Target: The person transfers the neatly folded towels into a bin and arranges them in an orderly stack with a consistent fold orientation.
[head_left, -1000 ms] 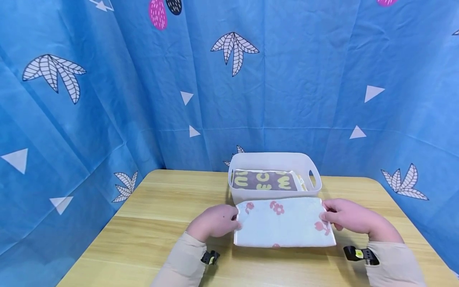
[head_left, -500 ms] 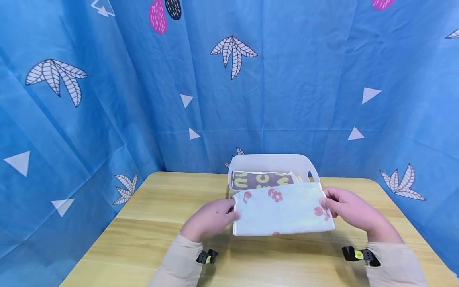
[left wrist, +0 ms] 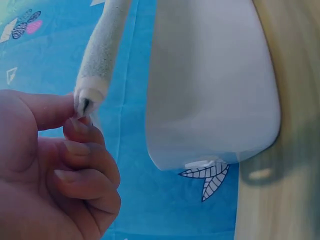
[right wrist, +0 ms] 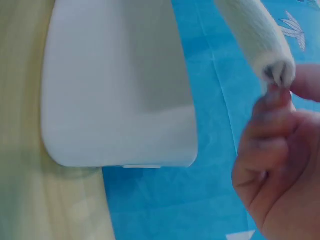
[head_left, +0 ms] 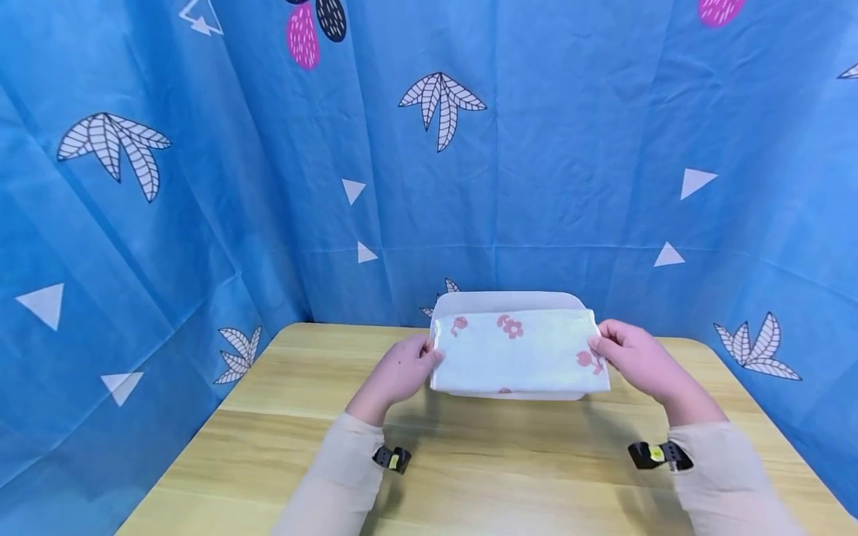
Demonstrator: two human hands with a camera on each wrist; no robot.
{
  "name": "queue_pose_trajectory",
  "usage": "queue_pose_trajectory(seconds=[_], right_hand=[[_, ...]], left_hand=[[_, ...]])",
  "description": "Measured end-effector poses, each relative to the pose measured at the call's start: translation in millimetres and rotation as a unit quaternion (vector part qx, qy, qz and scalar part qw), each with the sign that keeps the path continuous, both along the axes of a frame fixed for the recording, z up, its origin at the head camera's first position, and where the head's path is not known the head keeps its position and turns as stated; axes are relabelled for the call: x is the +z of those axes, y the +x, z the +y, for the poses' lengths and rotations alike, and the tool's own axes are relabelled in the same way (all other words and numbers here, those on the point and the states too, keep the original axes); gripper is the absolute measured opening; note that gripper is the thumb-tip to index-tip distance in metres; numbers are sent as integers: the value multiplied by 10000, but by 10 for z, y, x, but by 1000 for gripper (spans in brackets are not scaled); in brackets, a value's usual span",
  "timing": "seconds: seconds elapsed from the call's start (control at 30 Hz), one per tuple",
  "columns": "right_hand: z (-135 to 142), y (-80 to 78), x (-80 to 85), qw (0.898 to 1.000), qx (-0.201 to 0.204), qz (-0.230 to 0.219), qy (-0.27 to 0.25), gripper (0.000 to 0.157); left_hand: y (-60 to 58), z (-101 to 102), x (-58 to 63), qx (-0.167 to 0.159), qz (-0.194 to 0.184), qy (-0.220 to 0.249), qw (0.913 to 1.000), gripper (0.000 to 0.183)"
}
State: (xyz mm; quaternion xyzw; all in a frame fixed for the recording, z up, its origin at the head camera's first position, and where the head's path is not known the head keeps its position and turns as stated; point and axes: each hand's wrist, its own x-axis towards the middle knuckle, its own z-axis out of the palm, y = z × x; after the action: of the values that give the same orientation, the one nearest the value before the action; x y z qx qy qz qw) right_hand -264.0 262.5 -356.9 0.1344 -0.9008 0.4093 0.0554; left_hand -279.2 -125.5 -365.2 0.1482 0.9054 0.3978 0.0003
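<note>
A folded white towel (head_left: 516,357) with pink flowers is stretched between my two hands. My left hand (head_left: 402,366) pinches its left edge between thumb and fingers, and my right hand (head_left: 633,356) pinches the right edge. In both wrist views the towel (left wrist: 102,55) hangs above the rim of a white plastic basket (right wrist: 110,100), apart from it. From the head view the towel overlaps most of the basket (head_left: 509,300), so only the back wall and a strip of the front show. The basket's contents are hidden behind the towel.
The basket stands at the back of a wooden table (head_left: 322,417). A blue patterned curtain (head_left: 563,164) hangs right behind the table and along its left side.
Both hands have lifted the towel up and away from me, from in front of the basket to over it. The dark patterned cloth inside the basket has become covered from view.
</note>
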Motion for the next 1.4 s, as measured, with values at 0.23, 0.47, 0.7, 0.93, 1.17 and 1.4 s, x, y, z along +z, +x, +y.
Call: queue_pose_trajectory(seconds=[0.23,0.47,0.7,0.93,1.17,1.4], right_hand=[[-1,-347,195,9978,-449,-163,454,40],[-43,-638,206,9954,-534,-501,615,37],[-93,-852,101,9923,-443,-600,993,32],[-94,-935,17,9893,-480,-701,1187,32],[-95,-967,-5,9867,-473,-923,1248,34],[-94,-1006,1,9835,-382,-1054,1417,35]], left_hand=[[-370,130,255,318,-268,109,9991,25],[-707,227,277,844,-395,-85,9956,27],[-892,267,152,1162,-776,-90,9902,29],[-959,319,39,1212,-973,-101,9878,27],[-971,364,5,1141,-820,-496,9888,29],[-970,364,32,1129,-886,-545,9882,28]])
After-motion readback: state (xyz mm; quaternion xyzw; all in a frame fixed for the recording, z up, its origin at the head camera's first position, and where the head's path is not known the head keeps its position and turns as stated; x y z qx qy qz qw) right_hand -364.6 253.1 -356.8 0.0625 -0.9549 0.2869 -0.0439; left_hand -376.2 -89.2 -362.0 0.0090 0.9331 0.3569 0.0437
